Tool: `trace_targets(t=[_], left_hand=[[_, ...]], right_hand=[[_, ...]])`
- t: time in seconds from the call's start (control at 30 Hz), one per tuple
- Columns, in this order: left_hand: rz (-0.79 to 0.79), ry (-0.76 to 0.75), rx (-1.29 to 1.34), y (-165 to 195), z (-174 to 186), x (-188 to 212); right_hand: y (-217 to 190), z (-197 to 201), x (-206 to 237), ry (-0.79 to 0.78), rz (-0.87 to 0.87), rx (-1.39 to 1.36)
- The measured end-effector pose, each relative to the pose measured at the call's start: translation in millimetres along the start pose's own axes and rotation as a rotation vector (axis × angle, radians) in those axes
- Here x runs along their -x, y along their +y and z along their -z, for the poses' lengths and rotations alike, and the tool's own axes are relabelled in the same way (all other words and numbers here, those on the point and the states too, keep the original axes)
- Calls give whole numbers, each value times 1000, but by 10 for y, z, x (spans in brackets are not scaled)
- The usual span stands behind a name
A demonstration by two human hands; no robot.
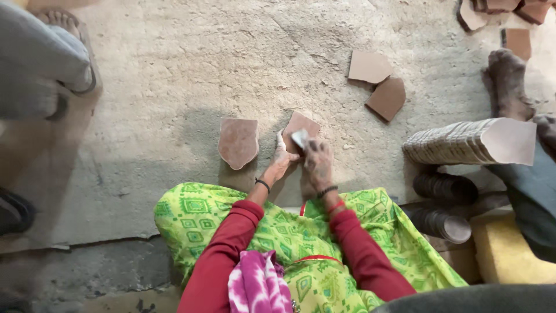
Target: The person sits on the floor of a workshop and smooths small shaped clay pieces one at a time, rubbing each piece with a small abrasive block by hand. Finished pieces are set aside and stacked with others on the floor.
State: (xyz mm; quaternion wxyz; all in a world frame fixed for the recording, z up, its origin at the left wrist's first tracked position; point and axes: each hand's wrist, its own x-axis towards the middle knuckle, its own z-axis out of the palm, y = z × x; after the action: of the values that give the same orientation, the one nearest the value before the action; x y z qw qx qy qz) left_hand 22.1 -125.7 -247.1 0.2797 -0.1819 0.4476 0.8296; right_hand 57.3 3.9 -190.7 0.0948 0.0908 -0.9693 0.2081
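I sit on a dusty floor in a green patterned skirt and red sleeves. My left hand (282, 160) grips the lower edge of a flat brown leaf-shaped piece (303, 123) propped up in front of me. My right hand (317, 159) presses a small pale pad or scrap (300, 138) against that piece's face. A second brown piece of the same shape (238, 141) lies flat on the floor just to the left.
Two more brown pieces (377, 81) lie farther right, with several at the top right corner. A long stack of pale pieces (469, 142) and dark round stacks (445, 206) rest at right beside another person's foot (507, 81). Someone's sandaled foot (69, 35) is at top left.
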Motion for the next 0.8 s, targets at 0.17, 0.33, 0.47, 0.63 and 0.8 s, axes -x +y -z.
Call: trace_targets(t=[0.17, 0.33, 0.47, 0.63, 0.8], left_hand=[[-218, -8, -171, -7, -23, 68], [-44, 24, 5, -56, -9, 35], [-88, 22, -118, -50, -5, -16], [-87, 26, -135, -13, -68, 39], [-110, 11, -60, 19, -58, 91]], right_hand=[[182, 109, -491, 81, -57, 7], [-97, 37, -62, -106, -154, 31], [-98, -11, 170, -28, -50, -27], [267, 78, -339, 55, -135, -53], [53, 31, -159, -99, -159, 35]])
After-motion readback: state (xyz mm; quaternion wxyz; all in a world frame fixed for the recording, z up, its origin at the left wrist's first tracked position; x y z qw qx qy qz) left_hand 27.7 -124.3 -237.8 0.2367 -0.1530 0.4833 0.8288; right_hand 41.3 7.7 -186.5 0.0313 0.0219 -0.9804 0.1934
